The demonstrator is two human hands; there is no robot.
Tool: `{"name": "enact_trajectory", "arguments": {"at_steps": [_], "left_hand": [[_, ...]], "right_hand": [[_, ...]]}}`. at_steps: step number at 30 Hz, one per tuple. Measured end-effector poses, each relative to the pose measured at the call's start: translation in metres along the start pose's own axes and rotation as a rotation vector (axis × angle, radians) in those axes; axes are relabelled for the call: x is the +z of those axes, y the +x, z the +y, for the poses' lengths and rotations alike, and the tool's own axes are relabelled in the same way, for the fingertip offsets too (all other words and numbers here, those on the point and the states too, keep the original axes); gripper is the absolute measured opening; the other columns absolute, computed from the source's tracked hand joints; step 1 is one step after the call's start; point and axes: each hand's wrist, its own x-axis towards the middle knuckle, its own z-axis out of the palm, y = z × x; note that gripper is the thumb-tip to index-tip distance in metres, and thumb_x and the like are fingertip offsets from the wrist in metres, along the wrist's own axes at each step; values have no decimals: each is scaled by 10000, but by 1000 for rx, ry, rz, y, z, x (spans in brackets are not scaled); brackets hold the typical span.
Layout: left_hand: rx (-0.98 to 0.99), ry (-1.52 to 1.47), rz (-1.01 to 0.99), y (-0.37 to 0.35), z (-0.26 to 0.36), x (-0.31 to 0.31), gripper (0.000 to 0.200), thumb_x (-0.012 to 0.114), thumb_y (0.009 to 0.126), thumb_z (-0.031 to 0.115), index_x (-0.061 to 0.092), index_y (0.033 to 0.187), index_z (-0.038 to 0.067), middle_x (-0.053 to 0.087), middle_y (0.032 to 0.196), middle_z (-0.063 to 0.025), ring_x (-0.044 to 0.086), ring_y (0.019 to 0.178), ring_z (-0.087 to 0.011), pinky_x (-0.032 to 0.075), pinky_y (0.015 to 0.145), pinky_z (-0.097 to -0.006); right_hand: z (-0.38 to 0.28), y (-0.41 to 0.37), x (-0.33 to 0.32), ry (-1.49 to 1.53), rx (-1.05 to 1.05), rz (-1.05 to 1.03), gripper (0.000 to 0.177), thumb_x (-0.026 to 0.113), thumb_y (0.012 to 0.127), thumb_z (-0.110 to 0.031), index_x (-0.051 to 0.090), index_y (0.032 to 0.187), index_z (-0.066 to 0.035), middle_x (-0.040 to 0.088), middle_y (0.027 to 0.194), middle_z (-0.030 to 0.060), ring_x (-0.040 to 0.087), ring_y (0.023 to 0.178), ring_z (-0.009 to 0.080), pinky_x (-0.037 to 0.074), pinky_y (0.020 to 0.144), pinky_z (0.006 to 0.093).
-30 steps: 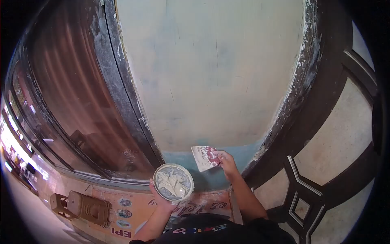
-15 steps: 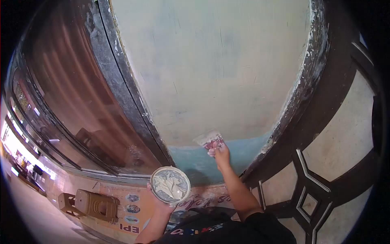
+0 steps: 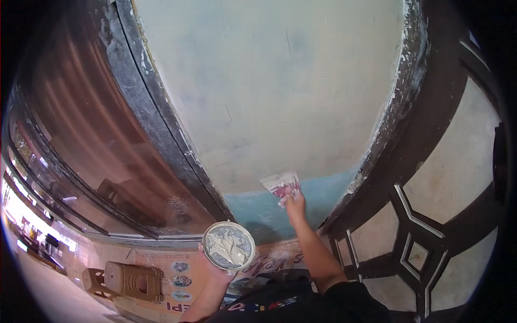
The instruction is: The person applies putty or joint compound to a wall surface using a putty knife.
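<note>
My right hand (image 3: 292, 202) is closed around a putty knife (image 3: 284, 183) with a red grip part and a wide blade smeared with pale putty. The blade lies close over the wall (image 3: 269, 107), near the line where the cream coat meets the blue-green paint (image 3: 258, 212). Lower left, my left hand (image 3: 218, 271) holds a round tub (image 3: 229, 246) from below and the side. Inside the tub sits whitish putty with ridges and scrape marks, its open top facing me.
Dark, paint-spattered frames (image 3: 156, 102) border the wall on both sides. Left of it is a glass pane with brown curtains (image 3: 81, 107). Stacked brown plastic stools (image 3: 133, 281) stand on the floor by a printed banner (image 3: 167, 264). A dark panelled door (image 3: 420, 253) is at right.
The putty knife has turned slightly, with more of its blade showing, and stays near the colour line. The tub sits a little further right in view, while the whole scene has shifted slightly.
</note>
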Motion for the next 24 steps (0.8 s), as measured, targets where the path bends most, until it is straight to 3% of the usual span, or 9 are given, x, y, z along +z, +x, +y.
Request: {"name": "enact_trajectory", "arguments": {"at_steps": [2,5,9,11,13,15,17,21,24], "left_hand": [[-43,-24,27,1,0,4,775,358,863,688,406,1415,145,437,1432,-129,435,1287,-367,359,1054,-555],[-59,-15,-115,13,-2,4,777,389,853,685,405,1415,148,425,1441,-129,437,1283,-372,373,1039,-558],[-62,-10,-106,27,2,12,803,416,829,703,406,1415,153,440,1426,-120,451,1269,-367,378,1033,-556],[-35,18,-97,39,5,22,805,421,827,705,409,1413,152,445,1421,-119,456,1264,-367,382,1031,-551],[3,109,-142,52,9,32,811,430,821,710,419,1405,146,447,1418,-119,465,1256,-358,392,1026,-538],[15,127,-184,63,11,42,819,432,819,713,417,1407,142,448,1417,-120,467,1254,-353,396,1025,-532],[40,151,-233,75,8,50,844,435,813,719,399,1418,132,449,1414,-121,472,1252,-344,405,1023,-518],[42,194,-272,82,0,68,874,445,800,733,380,1427,128,444,1415,-125,468,1256,-348,410,1022,-513],[46,237,-287,85,-4,70,895,458,783,744,371,1433,135,429,1427,-126,458,1265,-350,407,1027,-518]], "right_hand": [[19,16,-8,-34,1,55,281,559,971,-318,565,1028,-43,615,763,50,593,583,141,477,520,274],[46,11,-27,-143,-50,212,283,576,961,-301,596,1074,-43,630,862,30,552,610,110,466,525,276],[63,-41,-65,-106,71,114,340,582,952,-308,586,1139,-24,641,903,61,586,688,154,498,605,305],[42,-55,-71,-146,76,43,319,572,957,-304,592,1117,-28,634,887,53,577,675,153,490,607,301],[-9,-62,-63,-275,13,41,253,564,965,-291,580,1025,-46,571,779,6,502,622,70,425,535,248],[-12,-34,-77,-421,-485,71,240,543,975,-281,576,1013,-46,539,755,0,461,590,59,411,524,244],[-78,-41,-67,-256,-218,6,241,501,975,-219,586,1075,-16,595,843,28,550,687,110,454,608,287],[-168,-69,-26,-27,-201,-10,205,473,961,-150,572,1074,-10,595,857,19,551,747,128,474,686,317],[-188,-77,-10,39,-386,-103,188,453,943,-95,554,1070,-1,601,874,22,533,799,119,468,733,305]]}}
